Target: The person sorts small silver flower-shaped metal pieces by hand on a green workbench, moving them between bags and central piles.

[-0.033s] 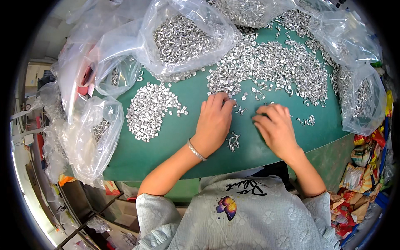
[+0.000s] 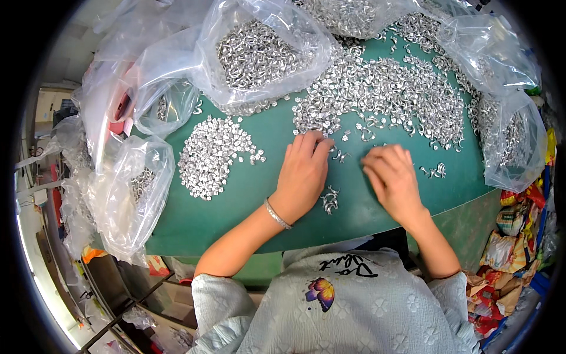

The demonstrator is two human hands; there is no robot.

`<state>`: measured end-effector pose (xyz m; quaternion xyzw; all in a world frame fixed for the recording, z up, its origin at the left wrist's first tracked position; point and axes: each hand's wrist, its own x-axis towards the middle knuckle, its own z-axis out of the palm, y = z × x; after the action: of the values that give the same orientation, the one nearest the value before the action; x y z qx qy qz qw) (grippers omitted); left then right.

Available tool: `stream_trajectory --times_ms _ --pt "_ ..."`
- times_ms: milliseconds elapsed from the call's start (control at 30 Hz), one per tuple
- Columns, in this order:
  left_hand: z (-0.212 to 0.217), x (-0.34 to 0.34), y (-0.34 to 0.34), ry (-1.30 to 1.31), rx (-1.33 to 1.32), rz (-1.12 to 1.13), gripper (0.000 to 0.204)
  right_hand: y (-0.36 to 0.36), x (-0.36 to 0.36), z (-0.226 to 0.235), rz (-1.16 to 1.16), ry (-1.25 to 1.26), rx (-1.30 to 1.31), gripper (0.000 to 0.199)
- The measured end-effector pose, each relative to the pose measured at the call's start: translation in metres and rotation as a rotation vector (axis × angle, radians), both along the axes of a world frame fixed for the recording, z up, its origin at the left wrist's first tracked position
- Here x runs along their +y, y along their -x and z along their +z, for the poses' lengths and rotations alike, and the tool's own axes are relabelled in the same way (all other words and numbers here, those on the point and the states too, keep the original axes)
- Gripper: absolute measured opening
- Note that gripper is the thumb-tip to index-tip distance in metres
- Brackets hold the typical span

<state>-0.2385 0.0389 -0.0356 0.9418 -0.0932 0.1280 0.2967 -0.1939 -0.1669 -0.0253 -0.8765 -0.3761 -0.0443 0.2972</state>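
My left hand (image 2: 302,174), with a silver bracelet (image 2: 277,213) on its wrist, is at the near edge of a wide heap of small silver metal pieces (image 2: 377,88). Its fingers are bent and close together, and what they pinch, if anything, is hidden. To the right, my right hand (image 2: 394,183) hovers low over the green tabletop (image 2: 359,218), fingers curled and thumb underneath, contents out of sight. Between the hands lie a few loose curved silver pieces (image 2: 340,155). A small cluster of curved pieces (image 2: 330,200) lies nearer me, and another cluster (image 2: 436,171) sits right of my right hand.
A separate pile of small flower-like silver pieces (image 2: 212,156) spreads at the left. Clear plastic bags of metal pieces stand around: a large one (image 2: 259,59) at the back, others at left (image 2: 132,194) and right (image 2: 513,141). Colourful packaging (image 2: 507,253) is heaped beyond the table's right edge.
My right hand has shifted slightly to the right, its fingers drawn a little further in. The left hand and the piles look almost the same.
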Motion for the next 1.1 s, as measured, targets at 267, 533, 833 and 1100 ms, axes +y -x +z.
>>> stream_trajectory --times_ms 267,533,833,1100 --pt "0.004 0.008 0.005 -0.008 0.065 -0.013 0.030 -0.007 0.028 0.000 0.012 0.075 0.019 0.025" --pt "0.004 0.010 0.007 0.003 0.037 0.016 0.028 -0.009 0.056 -0.003 -0.013 0.032 -0.075 0.019" --pt "0.008 0.005 0.012 0.051 0.069 -0.088 0.033 0.005 -0.034 0.017 -0.223 0.137 -0.046 0.015" --pt "0.010 -0.030 -0.006 0.019 0.122 -0.193 0.029 0.005 -0.013 0.018 -0.315 0.103 -0.076 0.032"
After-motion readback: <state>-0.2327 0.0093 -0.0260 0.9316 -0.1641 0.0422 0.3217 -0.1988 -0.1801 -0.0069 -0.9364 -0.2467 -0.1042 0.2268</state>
